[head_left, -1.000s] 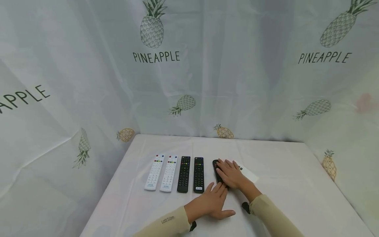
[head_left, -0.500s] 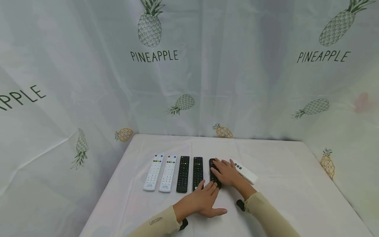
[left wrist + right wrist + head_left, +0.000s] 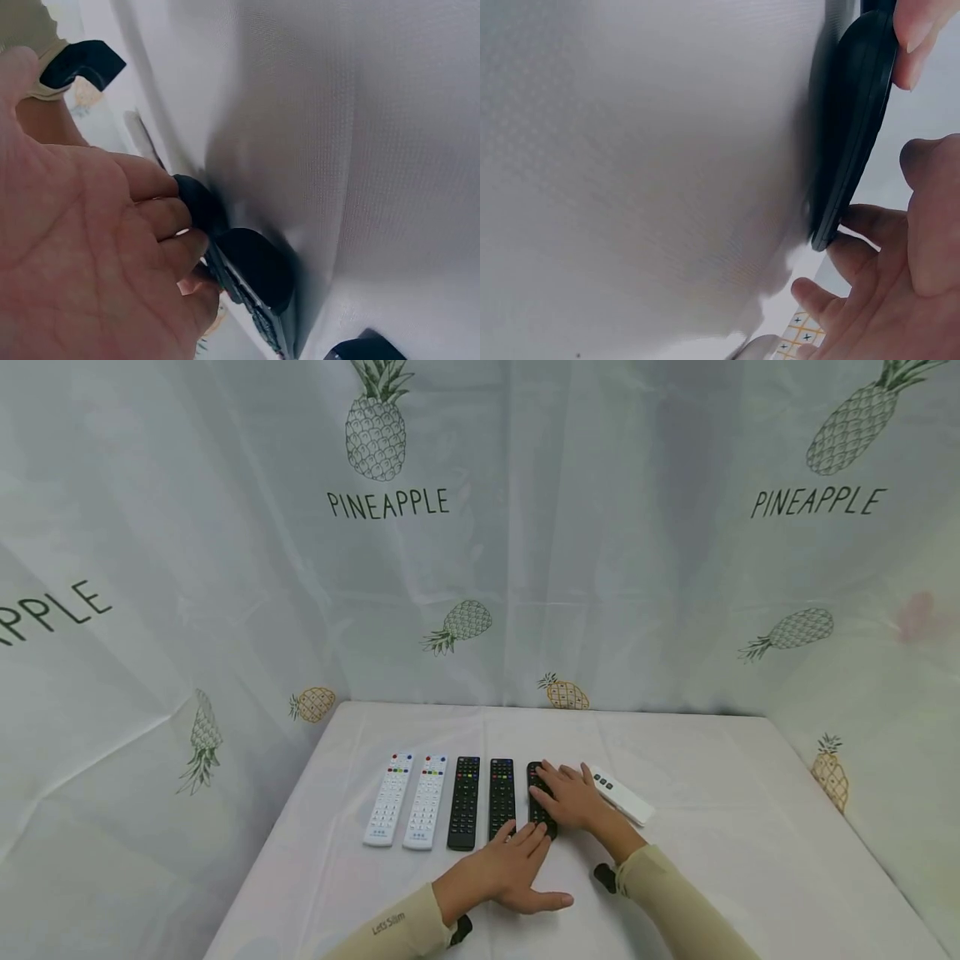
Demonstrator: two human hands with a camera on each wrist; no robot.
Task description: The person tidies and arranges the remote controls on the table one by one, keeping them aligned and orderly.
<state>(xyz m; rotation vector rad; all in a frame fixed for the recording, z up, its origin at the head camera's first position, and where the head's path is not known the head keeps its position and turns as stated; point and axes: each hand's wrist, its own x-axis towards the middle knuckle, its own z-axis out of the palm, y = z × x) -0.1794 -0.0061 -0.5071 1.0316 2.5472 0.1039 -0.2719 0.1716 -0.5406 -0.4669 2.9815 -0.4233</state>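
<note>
A black remote control with rounded ends (image 3: 537, 814) lies on the white table, fifth from the left in a row of remotes. My right hand (image 3: 573, 797) rests over its upper right side with fingers extended. In the right wrist view, those fingertips touch the edge of the rounded black remote (image 3: 855, 112). My left hand (image 3: 506, 872) lies at the near end, fingers stretched out and thumb spread to the right. Its fingertips reach the lower ends of this remote (image 3: 201, 204) and the neighbouring black remote (image 3: 502, 793), partly covering both.
Left of these stand another black remote (image 3: 464, 802) and two white remotes (image 3: 424, 806), roughly parallel. A small white remote (image 3: 626, 797) lies slanted right of my right hand. Behind the table (image 3: 705, 777) hangs a pineapple-print curtain (image 3: 615, 568).
Both hands have shifted left, and the rounded black remote has slid left with them, closer to its neighbour and straighter. More of the small white remote now shows.
</note>
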